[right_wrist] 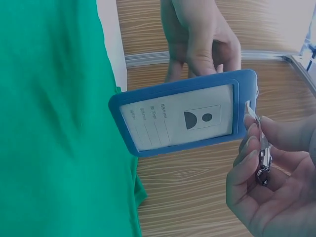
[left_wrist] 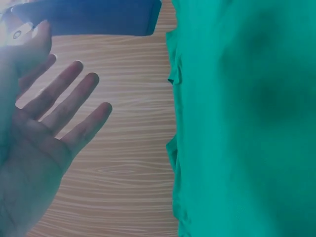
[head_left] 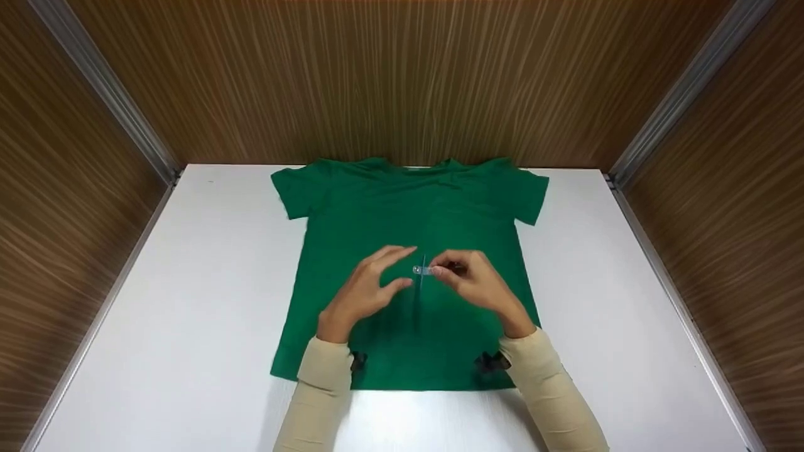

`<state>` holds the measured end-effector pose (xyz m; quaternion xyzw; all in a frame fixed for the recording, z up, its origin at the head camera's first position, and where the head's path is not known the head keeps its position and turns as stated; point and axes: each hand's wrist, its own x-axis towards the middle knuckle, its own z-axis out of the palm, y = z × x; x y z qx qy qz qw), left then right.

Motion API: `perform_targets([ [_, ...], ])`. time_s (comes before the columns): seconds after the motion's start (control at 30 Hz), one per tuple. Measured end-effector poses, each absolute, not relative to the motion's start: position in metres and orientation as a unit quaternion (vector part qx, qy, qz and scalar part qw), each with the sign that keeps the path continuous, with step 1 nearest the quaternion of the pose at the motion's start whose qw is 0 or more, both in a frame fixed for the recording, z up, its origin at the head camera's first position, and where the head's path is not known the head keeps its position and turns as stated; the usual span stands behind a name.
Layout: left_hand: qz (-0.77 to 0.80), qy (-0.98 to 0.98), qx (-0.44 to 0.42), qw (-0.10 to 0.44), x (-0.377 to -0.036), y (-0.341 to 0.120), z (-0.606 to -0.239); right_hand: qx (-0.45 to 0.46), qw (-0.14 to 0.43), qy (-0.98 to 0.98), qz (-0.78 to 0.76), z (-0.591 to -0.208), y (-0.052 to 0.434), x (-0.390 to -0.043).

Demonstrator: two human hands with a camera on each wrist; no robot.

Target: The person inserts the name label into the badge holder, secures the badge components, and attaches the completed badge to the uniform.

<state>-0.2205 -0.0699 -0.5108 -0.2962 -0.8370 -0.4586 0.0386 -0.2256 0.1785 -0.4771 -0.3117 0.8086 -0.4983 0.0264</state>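
Observation:
A blue ID badge holder (right_wrist: 187,87) with a printed card inside shows face-on in the right wrist view and edge-on in the head view. My right hand (head_left: 474,276) pinches its strap clip (right_wrist: 264,158), a clear strap with a metal clip, between thumb and fingers. The holder hangs from that strap above a green T-shirt (head_left: 402,213). My left hand (head_left: 364,285) is left of the holder, thumb and fingers spread apart with nothing gripped. In the left wrist view its fingers are extended below the holder's blue edge (left_wrist: 103,19).
The T-shirt lies spread flat on a white table (head_left: 220,301), collar toward the back wall. Wood-grain panels (head_left: 402,81) close in the back and both sides, with metal rails (head_left: 684,81) along the corners. Dark devices (head_left: 492,362) sit at the wrists.

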Motion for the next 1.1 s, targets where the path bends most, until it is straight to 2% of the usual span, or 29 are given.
perform_targets([
  [0.2,-0.461,-0.825,-0.32,0.067,-0.222,-0.067,-0.509,-0.323,0.027,0.811,-0.486,-0.476,0.176,-0.225],
  [0.77,-0.452,-0.822,-0.339,0.074,-0.219,-0.062,-0.509,-0.333,0.027,0.829,-0.448,-0.477,0.174,-0.222],
  [1.1,-0.442,-0.827,-0.339,0.076,-0.218,-0.059,-0.508,-0.329,-0.002,0.838,-0.435,-0.476,0.171,-0.221],
])
